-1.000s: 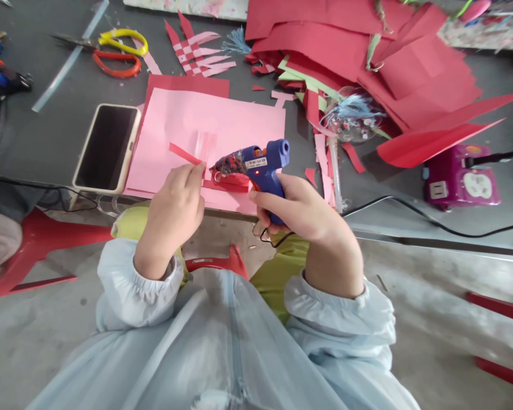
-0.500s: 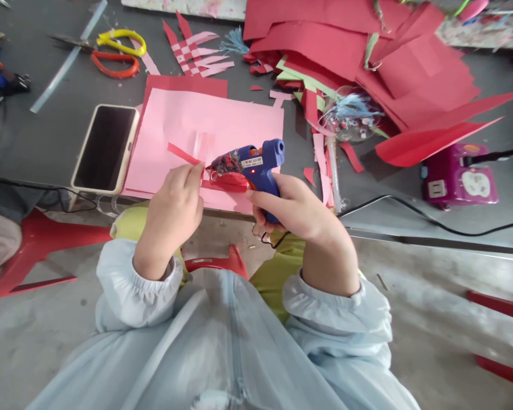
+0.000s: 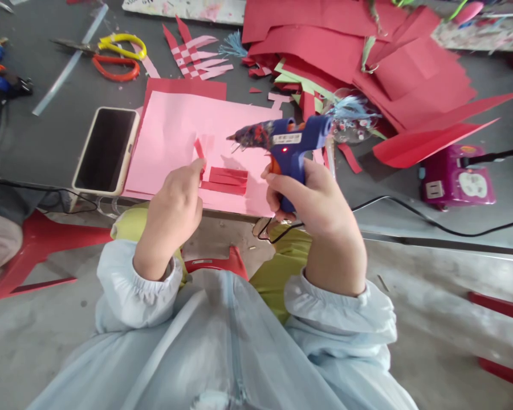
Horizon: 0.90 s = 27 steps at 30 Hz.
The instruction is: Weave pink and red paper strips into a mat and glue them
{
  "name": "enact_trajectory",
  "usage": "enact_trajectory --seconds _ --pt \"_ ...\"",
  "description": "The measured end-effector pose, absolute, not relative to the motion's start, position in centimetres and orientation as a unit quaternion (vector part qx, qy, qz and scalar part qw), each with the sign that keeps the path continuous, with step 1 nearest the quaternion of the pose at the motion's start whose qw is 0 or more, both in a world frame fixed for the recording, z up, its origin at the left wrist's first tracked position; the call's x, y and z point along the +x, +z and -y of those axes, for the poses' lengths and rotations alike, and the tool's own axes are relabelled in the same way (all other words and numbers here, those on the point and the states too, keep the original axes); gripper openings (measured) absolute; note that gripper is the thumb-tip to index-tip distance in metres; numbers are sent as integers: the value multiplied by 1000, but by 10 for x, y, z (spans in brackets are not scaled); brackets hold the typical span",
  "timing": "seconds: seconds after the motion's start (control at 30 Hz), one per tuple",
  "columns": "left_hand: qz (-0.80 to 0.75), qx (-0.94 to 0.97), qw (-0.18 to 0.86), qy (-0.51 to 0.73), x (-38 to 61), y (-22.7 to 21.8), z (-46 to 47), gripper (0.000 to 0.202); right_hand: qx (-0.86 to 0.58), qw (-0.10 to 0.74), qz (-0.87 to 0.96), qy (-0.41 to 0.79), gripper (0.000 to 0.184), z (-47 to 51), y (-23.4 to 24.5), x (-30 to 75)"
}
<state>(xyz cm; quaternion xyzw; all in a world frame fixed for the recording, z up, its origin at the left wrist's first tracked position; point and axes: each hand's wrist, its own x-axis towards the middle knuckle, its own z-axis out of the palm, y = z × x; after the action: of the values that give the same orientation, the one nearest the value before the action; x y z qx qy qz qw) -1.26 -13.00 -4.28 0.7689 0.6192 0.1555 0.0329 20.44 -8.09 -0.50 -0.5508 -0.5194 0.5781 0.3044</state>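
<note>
Work in red and pink paper was pictured at a dark grey table (image 3: 47,136). A blue plastic glue gun (image 3: 294,149), its red light lit, was gripped by the handle in the right hand (image 3: 318,196). Its crusted nozzle was held raised and apart from the flat red paper strips (image 3: 228,179), perhaps so that they would not be smeared. The strips were laid side by side on a pale pink paper sheet (image 3: 171,134), which seemingly served as a work mat. Beside their left end, a narrow bent red paper strip (image 3: 199,149) was pinched, it appeared, at the fingertips of the closed left hand (image 3: 173,199), likely to keep it steady; the grip's underside was hidden. The left hand was turned back upward, its fingers curled and angled inward. The right wrist was bent inward, the thumb laid across the gun's handle and the nozzle pointed leftward.
</note>
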Motion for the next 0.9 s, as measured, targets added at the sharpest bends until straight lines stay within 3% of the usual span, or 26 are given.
enact_trajectory --seconds 0.13,0.6,0.9 --pt "-631 760 26 155 -11 -41 130 56 -571 365 484 553 10 79 -3 204" --pt "-643 763 -29 59 -2 -32 123 40 -548 352 503 567 14 79 -3 207" --pt "-657 753 -34 32 2 -33 121 40 -547 349 509 566 13 79 -3 207"
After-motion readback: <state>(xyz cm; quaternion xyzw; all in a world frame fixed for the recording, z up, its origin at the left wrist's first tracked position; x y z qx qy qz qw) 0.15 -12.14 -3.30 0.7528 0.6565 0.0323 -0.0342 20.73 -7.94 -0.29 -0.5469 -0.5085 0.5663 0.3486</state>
